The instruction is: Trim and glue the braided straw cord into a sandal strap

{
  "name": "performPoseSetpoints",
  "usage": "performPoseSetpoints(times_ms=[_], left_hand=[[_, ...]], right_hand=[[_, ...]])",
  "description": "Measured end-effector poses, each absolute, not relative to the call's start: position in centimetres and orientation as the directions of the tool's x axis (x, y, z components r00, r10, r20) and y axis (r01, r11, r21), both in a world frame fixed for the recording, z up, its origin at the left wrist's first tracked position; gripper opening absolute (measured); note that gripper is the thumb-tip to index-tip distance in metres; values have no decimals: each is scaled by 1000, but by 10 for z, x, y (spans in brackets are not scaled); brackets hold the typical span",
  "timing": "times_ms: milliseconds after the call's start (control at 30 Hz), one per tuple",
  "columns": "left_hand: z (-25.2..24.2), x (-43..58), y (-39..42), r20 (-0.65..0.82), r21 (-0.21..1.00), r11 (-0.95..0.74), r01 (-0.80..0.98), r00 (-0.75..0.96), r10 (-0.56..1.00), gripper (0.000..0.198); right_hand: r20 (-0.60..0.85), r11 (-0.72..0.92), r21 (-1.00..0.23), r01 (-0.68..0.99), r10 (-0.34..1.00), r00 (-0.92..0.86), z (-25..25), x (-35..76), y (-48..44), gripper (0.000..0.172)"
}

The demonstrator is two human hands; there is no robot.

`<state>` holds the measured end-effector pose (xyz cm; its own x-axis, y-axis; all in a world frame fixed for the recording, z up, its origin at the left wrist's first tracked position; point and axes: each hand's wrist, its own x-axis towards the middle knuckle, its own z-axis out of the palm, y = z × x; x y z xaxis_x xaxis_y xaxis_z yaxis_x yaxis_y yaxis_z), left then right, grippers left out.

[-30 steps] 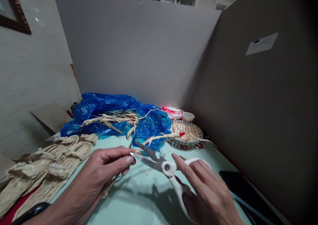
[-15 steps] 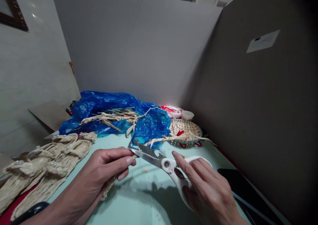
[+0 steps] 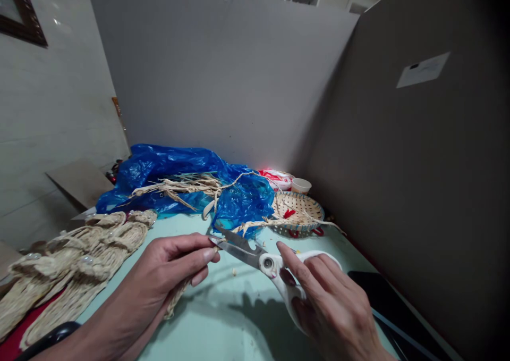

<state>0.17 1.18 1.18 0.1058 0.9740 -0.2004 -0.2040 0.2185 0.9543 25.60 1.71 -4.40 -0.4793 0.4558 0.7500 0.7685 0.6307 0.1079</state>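
My left hand (image 3: 179,268) pinches a woven straw piece (image 3: 173,300), mostly hidden behind the palm, with a small end showing at the fingertips. In my right hand (image 3: 330,297) are white-handled scissors (image 3: 268,264), their blades slightly parted and pointing left. The blade tips reach my left fingertips, beside the straw end. Whether the blades touch the straw, I cannot tell. Tiny straw scraps (image 3: 234,271) lie on the pale green tabletop (image 3: 223,318) below the blades.
Woven straw slippers (image 3: 83,265) with clear beads line the left side. Behind my hands lies a blue plastic bag (image 3: 171,161) with dry straw strands (image 3: 187,185) on it. A round woven basket (image 3: 306,209) and a paper cup (image 3: 301,185) stand back right, near grey partitions (image 3: 223,74).
The scissor blades sit slightly differently at my left fingertips, with a bit more of the straw end showing. Both hands keep nearly the same place and grip.
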Motion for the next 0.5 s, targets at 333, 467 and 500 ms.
performPoseSetpoints(times_ms=[333,467,500], left_hand=[[8,-3,12,-231,940,245,-239,84,969,20],[9,1,12,-260,941,262,-215,37,965,25],[9,2,12,-264,940,264,-216,32,964,25]], right_hand=[[745,673,-10,740,499,-443,-49,256,14,51],[740,684,-199,702,574,-349,-53,254,16,49],[716,680,-263,685,613,-334,-53,253,17,46]])
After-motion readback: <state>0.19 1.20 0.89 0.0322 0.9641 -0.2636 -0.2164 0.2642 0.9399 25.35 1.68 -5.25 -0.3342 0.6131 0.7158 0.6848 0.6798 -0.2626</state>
